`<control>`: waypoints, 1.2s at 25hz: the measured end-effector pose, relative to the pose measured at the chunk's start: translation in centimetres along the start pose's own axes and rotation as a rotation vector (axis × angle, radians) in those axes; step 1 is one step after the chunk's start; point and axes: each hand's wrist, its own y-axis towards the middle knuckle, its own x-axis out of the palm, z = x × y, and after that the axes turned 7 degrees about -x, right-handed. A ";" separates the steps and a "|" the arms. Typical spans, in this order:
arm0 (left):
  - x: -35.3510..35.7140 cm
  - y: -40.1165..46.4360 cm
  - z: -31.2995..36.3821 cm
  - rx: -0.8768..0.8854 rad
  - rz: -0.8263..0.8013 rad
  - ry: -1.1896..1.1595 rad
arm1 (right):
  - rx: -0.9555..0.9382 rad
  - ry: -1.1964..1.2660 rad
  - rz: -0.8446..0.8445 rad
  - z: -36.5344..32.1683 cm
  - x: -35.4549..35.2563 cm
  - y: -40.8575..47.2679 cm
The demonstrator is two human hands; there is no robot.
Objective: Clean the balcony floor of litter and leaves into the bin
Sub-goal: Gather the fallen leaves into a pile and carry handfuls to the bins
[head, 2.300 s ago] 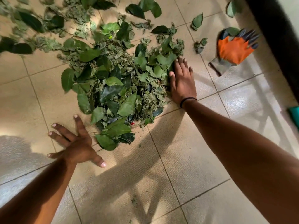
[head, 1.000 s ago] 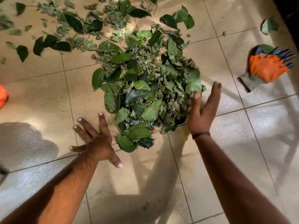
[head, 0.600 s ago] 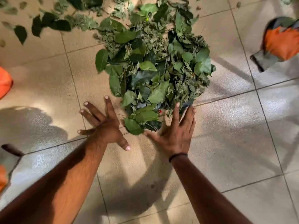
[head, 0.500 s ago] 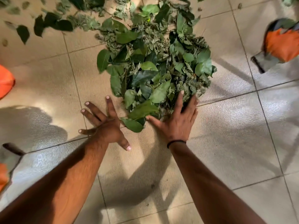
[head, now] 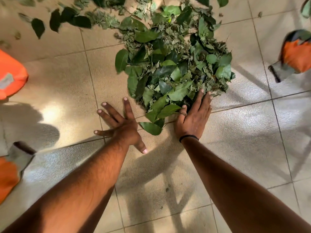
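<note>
**Pressing Flat at the Near Edge of the Leaf Pile**

Pressing on the tiled floor [head: 244, 132], your left hand [head: 123, 126] lies palm down with fingers spread, gripping nothing, just beside the leaf pile [head: 175, 64]; your right hand [head: 193, 118] lies flat with straight fingers together, fingertips touching the pile's near edge, a black band [head: 188, 137] at its wrist; loose leaves [head: 70, 21] lie scattered at far left; 1 orange glove [head: 296, 56] lies at right, well apart; orange items sit at the left edge, too blurred to identify.
</note>
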 end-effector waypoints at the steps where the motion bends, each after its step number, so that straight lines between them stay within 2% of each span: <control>1: 0.0 0.0 0.0 0.002 0.000 0.001 | -0.001 -0.007 0.007 0.0 0.0 0.0; 10: -0.4 0.0 0.2 0.001 -0.014 -0.008 | 0.025 -0.241 -0.161 -0.7 -0.3 0.7; 19: 0.1 0.1 0.6 -0.009 -0.005 -0.024 | -0.018 -0.297 -0.253 -0.2 -0.4 0.7; 24: 0.3 0.9 0.6 -0.026 0.074 -0.006 | -0.018 -0.353 -0.308 0.1 0.2 1.3; 30: 0.1 0.8 0.6 -0.050 0.025 0.063 | -0.018 -0.409 -0.374 -0.5 -0.3 1.6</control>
